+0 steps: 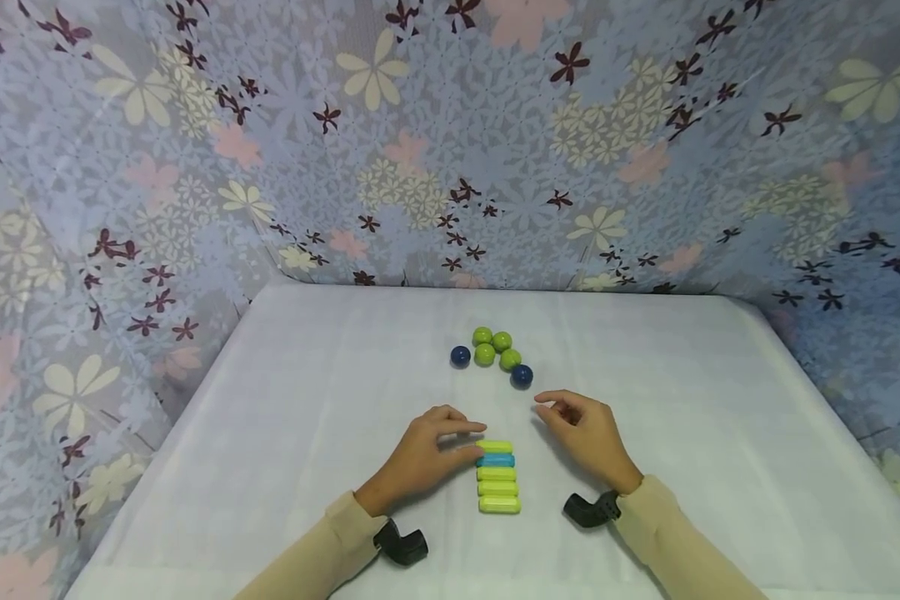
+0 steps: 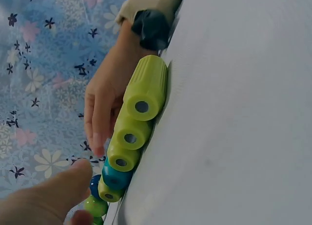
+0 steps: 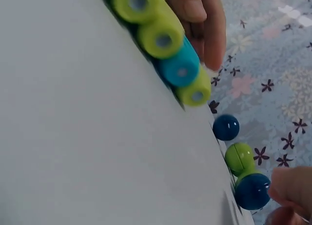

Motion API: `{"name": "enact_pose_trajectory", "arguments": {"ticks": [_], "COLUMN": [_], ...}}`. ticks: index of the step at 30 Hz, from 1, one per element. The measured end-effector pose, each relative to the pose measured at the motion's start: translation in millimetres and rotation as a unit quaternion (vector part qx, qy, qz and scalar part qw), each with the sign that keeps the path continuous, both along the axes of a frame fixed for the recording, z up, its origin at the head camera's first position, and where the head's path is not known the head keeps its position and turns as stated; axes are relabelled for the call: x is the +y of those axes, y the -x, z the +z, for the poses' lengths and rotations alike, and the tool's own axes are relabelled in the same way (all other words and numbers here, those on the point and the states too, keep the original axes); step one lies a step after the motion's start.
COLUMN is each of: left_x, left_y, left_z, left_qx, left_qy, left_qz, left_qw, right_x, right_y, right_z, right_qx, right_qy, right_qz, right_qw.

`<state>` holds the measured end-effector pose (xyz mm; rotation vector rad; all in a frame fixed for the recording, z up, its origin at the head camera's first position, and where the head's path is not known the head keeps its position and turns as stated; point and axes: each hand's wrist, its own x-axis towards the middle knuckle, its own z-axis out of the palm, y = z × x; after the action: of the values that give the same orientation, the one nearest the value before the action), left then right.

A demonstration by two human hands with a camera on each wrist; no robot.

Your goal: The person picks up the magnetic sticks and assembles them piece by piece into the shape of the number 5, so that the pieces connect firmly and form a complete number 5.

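Trouble could start at the left hand (image 1: 423, 450), loosely spread beside five short, ribbed, plastic-looking rods (image 1: 497, 474), four lime and one blue: a careless thumb might skew their row. Whether it touches them I cannot tell. Beyond, four glossy green balls (image 1: 484, 355) and two navy balls (image 1: 522, 377) could roll if nudged by the right hand (image 1: 588, 433), its fingers bent, pinching nothing. Grey discs (image 2: 142, 106) sit in the rods' round ends; the white, cloth-covered desk (image 1: 330, 358) looks smooth.
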<state>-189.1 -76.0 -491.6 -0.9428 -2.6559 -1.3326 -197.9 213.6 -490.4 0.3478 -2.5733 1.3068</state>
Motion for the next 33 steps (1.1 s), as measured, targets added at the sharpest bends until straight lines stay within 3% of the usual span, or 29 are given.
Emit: {"name": "enact_pose_trajectory", "arguments": {"ticks": [6,12,18,27,33], "left_x": [6.9,10.1,6.3,3.0,3.6], "left_y": [5.7,7.5,1.2,4.0,3.8], "left_z": [2.9,4.4,-0.3,0.9,2.3], "left_qx": [0.013,0.028,0.032,0.029,-0.004], "left_qy": [-0.006,0.032,0.05,0.024,-0.008], "left_qz": [-0.005,-0.027,-0.022,-0.004,0.0], "left_qw": [0.9999,0.9987,0.998,0.9993,1.0], "right_x": [2,0,-8,-17,-16], "right_y": [25.5,39.9,42.0,45.6,41.1], "right_z": [-0.1,-1.7,-8.1,-4.1,-4.3], "right_qx": [0.012,-0.004,-0.038,-0.023,-0.011], "right_qy": [0.007,0.019,-0.011,-0.059,-0.073], "right_qz": [-0.039,-0.048,-0.039,-0.051,-0.05], "right_qw": [0.9992,0.9987,0.9984,0.9967,0.996]}}
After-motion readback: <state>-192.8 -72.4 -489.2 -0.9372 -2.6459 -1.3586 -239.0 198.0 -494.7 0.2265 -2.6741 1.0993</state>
